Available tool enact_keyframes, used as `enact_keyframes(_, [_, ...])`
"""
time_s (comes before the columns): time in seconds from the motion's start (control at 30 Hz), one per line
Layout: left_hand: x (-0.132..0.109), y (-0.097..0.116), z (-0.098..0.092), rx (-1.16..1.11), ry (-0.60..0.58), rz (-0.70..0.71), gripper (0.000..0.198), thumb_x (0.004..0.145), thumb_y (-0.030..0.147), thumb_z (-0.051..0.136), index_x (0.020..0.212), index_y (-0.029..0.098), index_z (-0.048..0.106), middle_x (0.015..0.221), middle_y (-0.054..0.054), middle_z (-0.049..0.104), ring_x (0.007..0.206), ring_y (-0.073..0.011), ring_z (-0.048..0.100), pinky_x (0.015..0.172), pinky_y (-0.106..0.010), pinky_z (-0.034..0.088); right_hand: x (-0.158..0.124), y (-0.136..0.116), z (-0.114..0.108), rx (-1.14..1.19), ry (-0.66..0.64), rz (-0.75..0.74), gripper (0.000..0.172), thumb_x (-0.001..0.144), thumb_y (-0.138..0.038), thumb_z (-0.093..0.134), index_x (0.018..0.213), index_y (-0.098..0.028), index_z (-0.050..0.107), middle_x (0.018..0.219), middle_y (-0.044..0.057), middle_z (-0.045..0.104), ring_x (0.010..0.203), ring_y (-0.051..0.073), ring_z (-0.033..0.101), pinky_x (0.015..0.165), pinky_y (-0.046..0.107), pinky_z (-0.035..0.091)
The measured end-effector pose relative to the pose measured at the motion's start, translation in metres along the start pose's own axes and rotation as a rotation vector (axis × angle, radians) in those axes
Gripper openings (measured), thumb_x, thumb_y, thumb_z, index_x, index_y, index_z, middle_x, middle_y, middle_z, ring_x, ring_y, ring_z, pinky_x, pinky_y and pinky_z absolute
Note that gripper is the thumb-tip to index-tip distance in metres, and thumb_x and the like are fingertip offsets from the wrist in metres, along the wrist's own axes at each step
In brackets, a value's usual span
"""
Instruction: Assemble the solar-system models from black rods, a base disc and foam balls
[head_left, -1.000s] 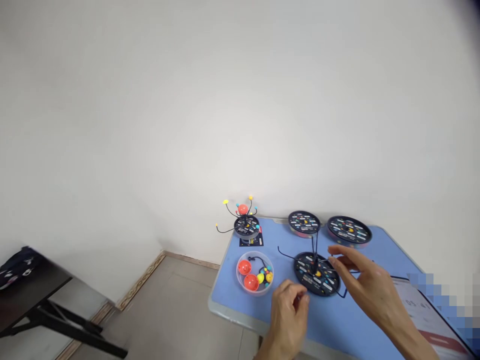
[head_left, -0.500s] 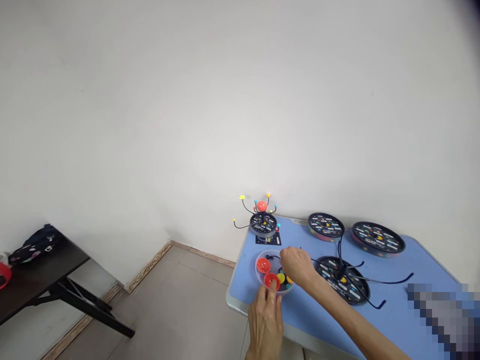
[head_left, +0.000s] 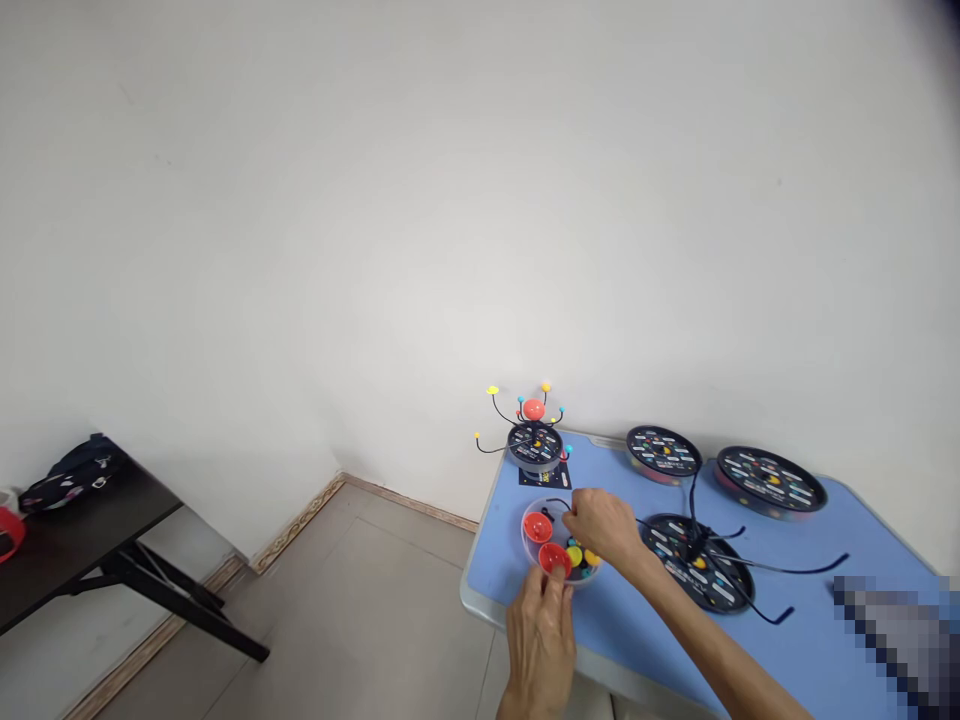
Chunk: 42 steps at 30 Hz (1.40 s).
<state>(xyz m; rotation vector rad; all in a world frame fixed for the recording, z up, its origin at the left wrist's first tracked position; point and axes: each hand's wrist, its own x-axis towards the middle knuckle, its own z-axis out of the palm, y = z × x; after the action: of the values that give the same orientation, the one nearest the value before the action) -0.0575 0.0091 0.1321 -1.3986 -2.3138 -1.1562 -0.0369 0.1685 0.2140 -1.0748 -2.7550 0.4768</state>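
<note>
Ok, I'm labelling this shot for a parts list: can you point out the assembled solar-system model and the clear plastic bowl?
Solar-system model point(head_left: 535, 447): head view, point on its black disc base.
Clear plastic bowl point(head_left: 523, 535): head view, point on its left rim.

Two bare hands, head-camera view. The left hand point(head_left: 538, 645) rises from the 6 o'clock edge of the view, upright, its wrist cut off by the frame, with the fingers point(head_left: 551, 592) held close together and pointing up and away from the wearer. The right hand point(head_left: 602, 526) lies at 1 o'clock from those fingertips, just beside them but not touching, knuckles uppermost and fingers curled downward. Its bare forearm point(head_left: 705, 640) runs in a long diagonal from the 5 o'clock edge, the wrist point(head_left: 640, 558) slightly bent — the two arms converge without crossing.
</note>
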Motion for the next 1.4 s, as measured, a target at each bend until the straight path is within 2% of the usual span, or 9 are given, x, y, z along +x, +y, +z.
enact_keyframes(0.1, [0.003, -0.003, -0.007, -0.126, 0.021, -0.040, 0.031, 0.096, 0.021, 0.046, 0.119, 0.021, 0.067, 0.091, -0.010, 0.071, 0.074, -0.0219, 0.069, 0.063, -0.030, 0.053, -0.010, 0.014, -0.016, 0.242, -0.014, 0.046, 0.020, 0.080, -0.017, 0.050, 0.064, -0.019, 0.062, 0.069, 0.009, 0.071, 0.067, 0.022, 0.065, 0.061, 0.032, 0.045])
enact_keyframes(0.27, [0.042, -0.005, -0.032, -0.052, 0.069, -0.075, 0.027, 0.098, 0.023, 0.043, 0.103, 0.021, 0.070, 0.085, -0.006, 0.067, 0.069, -0.0185, 0.064, 0.062, -0.027, 0.048, -0.054, 0.037, -0.025, 0.682, -0.084, 0.060, 0.017, 0.075, -0.030, 0.043, 0.064, -0.022, 0.052, 0.066, 0.002, 0.068, 0.044, 0.011, 0.049, 0.046, 0.025, 0.033])
enact_keyframes(0.4, [0.091, -0.001, -0.041, 0.400, -0.237, 0.092, 0.035, 0.095, 0.009, 0.039, 0.091, 0.021, 0.071, 0.085, -0.008, 0.065, 0.072, -0.0207, 0.061, 0.060, -0.029, 0.042, -0.095, 0.043, -0.023, 1.254, -0.098, 0.175, 0.020, 0.068, -0.040, 0.059, 0.063, -0.021, 0.052, 0.058, -0.004, 0.056, 0.041, 0.006, 0.031, 0.044, 0.024, 0.019])
enact_keyframes(0.47, [0.108, 0.001, -0.033, 0.463, -0.308, 0.158, 0.034, 0.088, 0.001, 0.044, 0.082, 0.020, 0.071, 0.088, -0.010, 0.066, 0.080, -0.0236, 0.061, 0.065, -0.031, 0.041, -0.109, 0.044, -0.023, 1.381, -0.077, 0.240, 0.022, 0.064, -0.040, 0.065, 0.062, -0.021, 0.054, 0.054, -0.006, 0.048, 0.042, 0.005, 0.025, 0.046, 0.024, 0.015])
enact_keyframes(0.67, [0.125, 0.006, 0.005, 0.605, -0.422, 0.237, 0.026, 0.075, -0.005, 0.057, 0.068, 0.016, 0.072, 0.081, -0.016, 0.068, 0.086, -0.0304, 0.060, 0.078, -0.038, 0.037, -0.124, 0.051, -0.016, 1.473, 0.019, 0.331, 0.021, 0.059, -0.039, 0.070, 0.063, -0.019, 0.064, 0.050, -0.009, 0.035, 0.045, 0.005, 0.019, 0.048, 0.025, 0.012])
enact_keyframes(0.8, [0.126, 0.010, 0.018, 0.708, -0.455, 0.242, 0.021, 0.074, -0.003, 0.062, 0.070, 0.013, 0.075, 0.084, -0.022, 0.070, 0.092, -0.0356, 0.061, 0.080, -0.042, 0.036, -0.130, 0.057, -0.013, 1.497, 0.064, 0.364, 0.023, 0.059, -0.040, 0.070, 0.065, -0.018, 0.069, 0.049, -0.009, 0.030, 0.047, 0.007, 0.018, 0.049, 0.025, 0.013])
enact_keyframes(1.03, [0.125, 0.012, 0.018, 0.735, -0.528, 0.260, 0.023, 0.077, -0.002, 0.062, 0.075, 0.017, 0.075, 0.081, -0.014, 0.072, 0.091, -0.0296, 0.063, 0.085, -0.039, 0.036, -0.145, 0.057, -0.014, 1.449, 0.138, 0.374, 0.026, 0.061, -0.045, 0.069, 0.062, -0.019, 0.066, 0.049, -0.008, 0.031, 0.048, 0.008, 0.018, 0.049, 0.026, 0.016])
enact_keyframes(1.23, [0.133, 0.010, 0.011, 0.696, -0.597, 0.245, 0.029, 0.086, 0.000, 0.049, 0.087, 0.010, 0.076, 0.092, -0.019, 0.072, 0.094, -0.0292, 0.065, 0.081, -0.036, 0.040, -0.157, 0.056, -0.016, 1.445, 0.231, 0.351, 0.030, 0.066, -0.047, 0.069, 0.059, -0.019, 0.062, 0.047, -0.008, 0.031, 0.049, 0.009, 0.023, 0.050, 0.026, 0.020])
enact_keyframes(1.4, [0.134, 0.008, 0.009, 0.653, -0.603, 0.164, 0.033, 0.087, -0.002, 0.044, 0.090, 0.010, 0.075, 0.092, -0.019, 0.072, 0.093, -0.0290, 0.067, 0.079, -0.035, 0.042, -0.155, 0.064, -0.015, 1.464, 0.194, 0.338, 0.029, 0.067, -0.047, 0.071, 0.063, -0.020, 0.063, 0.048, -0.007, 0.037, 0.049, 0.010, 0.027, 0.050, 0.026, 0.020])
